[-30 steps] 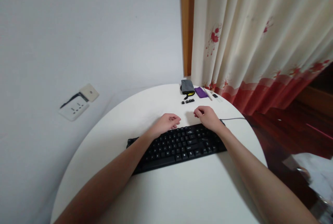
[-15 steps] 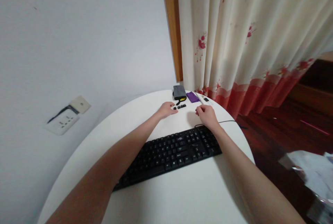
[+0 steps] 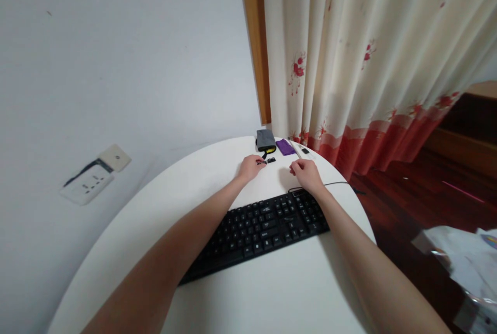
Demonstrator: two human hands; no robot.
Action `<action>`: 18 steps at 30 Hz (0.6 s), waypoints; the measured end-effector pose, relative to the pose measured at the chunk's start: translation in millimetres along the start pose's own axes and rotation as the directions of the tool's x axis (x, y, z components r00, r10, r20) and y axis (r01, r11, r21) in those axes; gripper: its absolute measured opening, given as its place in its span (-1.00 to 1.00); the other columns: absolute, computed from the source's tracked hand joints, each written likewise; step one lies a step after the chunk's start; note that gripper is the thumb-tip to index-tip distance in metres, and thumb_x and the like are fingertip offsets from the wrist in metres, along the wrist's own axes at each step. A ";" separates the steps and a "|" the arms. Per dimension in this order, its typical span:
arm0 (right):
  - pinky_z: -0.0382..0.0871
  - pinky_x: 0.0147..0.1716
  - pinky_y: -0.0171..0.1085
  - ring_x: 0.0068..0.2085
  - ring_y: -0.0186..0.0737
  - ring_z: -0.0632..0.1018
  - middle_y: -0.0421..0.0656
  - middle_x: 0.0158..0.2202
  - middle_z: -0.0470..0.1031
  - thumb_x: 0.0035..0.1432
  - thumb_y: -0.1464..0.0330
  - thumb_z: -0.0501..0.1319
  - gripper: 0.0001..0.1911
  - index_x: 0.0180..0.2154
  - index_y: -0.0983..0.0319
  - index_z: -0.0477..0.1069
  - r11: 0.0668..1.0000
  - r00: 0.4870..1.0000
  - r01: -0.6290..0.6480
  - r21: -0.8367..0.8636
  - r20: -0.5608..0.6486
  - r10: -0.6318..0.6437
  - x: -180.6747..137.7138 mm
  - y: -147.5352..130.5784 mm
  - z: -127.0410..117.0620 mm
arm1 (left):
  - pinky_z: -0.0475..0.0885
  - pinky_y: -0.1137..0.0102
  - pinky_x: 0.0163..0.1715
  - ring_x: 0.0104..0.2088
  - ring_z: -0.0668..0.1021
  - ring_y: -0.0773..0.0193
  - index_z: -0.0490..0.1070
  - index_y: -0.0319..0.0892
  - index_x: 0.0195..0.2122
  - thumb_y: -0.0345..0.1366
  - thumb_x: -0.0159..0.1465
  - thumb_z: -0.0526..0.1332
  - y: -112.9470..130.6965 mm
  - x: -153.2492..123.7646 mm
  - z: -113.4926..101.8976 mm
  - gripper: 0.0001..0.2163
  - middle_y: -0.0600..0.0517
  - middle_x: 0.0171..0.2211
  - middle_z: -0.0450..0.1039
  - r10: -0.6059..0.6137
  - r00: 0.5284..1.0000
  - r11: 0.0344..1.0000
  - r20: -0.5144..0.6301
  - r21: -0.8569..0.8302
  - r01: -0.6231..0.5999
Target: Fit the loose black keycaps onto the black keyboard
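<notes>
A black keyboard (image 3: 256, 228) lies across the round white table (image 3: 272, 292). Beyond its far edge, my left hand (image 3: 250, 167) reaches a short row of loose black keycaps (image 3: 271, 160) and its fingers pinch the left end of the row. My right hand (image 3: 305, 172) rests curled on the table just past the keyboard's right end, by the cable (image 3: 336, 184); I cannot make out anything in it.
At the table's far edge lie a grey pouch (image 3: 266, 140) with a yellow strap, a purple cloth (image 3: 285, 146) and a white strip with a small dark piece (image 3: 304, 149). A flowered curtain (image 3: 368, 59) hangs behind. A wall socket (image 3: 87, 184) sits at left.
My left hand has moved from the keyboard's top edge forward to the loose keycaps and closed on them. The right hand has hardly moved. The view has tilted up a little.
</notes>
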State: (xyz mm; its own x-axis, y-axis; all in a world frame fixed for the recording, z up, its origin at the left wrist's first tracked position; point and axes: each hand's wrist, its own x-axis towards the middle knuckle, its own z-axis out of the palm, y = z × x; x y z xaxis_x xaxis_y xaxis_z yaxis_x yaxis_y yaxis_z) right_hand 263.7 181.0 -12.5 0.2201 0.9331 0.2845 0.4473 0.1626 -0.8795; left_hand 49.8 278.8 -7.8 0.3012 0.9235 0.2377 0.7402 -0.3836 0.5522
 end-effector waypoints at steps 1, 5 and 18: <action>0.35 -0.33 -0.26 -0.40 -0.19 0.54 -0.10 -0.49 0.57 0.15 0.32 0.08 -0.73 -0.49 0.25 0.47 1.000 1.000 0.008 0.002 0.006 -0.008 -0.5 -0.2 -0.1 | 0.42 0.35 -0.19 -0.28 0.57 0.19 0.59 -0.22 -0.28 -0.38 0.17 0.32 1.6 -2.9 -2.6 -0.89 -0.07 -0.28 0.60 -0.002 1.000 1.000 0.001 -0.007 0.002; 0.35 -0.34 -0.26 -0.41 -0.21 0.52 -0.12 -0.47 0.55 0.12 0.32 0.15 -0.79 -0.46 0.26 0.48 0.997 0.995 0.068 0.022 0.066 -0.069 -4.0 -6.3 0.1 | 0.41 0.38 -0.28 -0.36 0.54 0.23 0.60 -0.24 -0.28 -0.39 0.14 0.33 10.9 -23.5 -19.3 -0.88 -0.06 -0.32 0.60 0.026 0.999 0.999 0.023 -0.039 -0.025; 0.30 -0.40 -0.31 -0.43 -0.30 0.43 -0.22 -0.48 0.47 -0.07 0.16 0.42 -0.67 -0.41 0.27 0.43 0.949 0.804 0.089 0.302 0.541 -0.247 -35.9 -37.4 18.0 | 0.44 0.41 -0.30 -0.34 0.58 0.22 0.61 -0.21 -0.25 -0.16 0.14 0.37 50.9 -120.4 -35.3 -0.76 -0.02 -0.33 0.61 0.082 0.972 0.897 0.222 -0.440 0.025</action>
State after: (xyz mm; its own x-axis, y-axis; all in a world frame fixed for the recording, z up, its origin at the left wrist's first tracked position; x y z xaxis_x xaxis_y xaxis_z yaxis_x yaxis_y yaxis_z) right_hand 223.4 147.2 3.3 -0.4024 0.8834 0.2401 0.1823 0.3343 -0.9247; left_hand 30.0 147.7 19.9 0.4871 0.8678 0.0986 0.4070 -0.3255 0.8534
